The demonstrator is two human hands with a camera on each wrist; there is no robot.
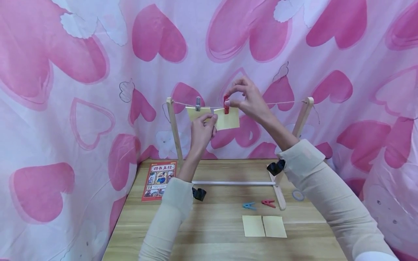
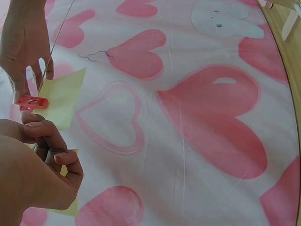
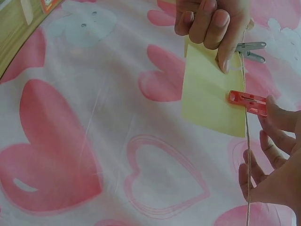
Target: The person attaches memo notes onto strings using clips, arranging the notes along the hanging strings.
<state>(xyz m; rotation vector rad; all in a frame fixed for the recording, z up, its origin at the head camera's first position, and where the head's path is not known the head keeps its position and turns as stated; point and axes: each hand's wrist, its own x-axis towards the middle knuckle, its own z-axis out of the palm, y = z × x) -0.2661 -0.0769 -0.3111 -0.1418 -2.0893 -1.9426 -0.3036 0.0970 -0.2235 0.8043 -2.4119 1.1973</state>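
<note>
Red peg going on the line, yellow note under it.

My right hand (image 1: 248,99) pinches the red clothespin (image 1: 226,104) at the string (image 1: 281,104), its tip biting the top edge of the pale yellow note (image 1: 227,121). My left hand (image 1: 202,131) grips that note's left edge, just beside the grey clothespin (image 1: 197,104).

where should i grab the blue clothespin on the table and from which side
Pinch the blue clothespin by its splayed handle ends, coming straight down from above. It lies flat on the wooden table, so only its top and edges are open. Approach from its left, because the red clothespin lies close on its right.
</note>
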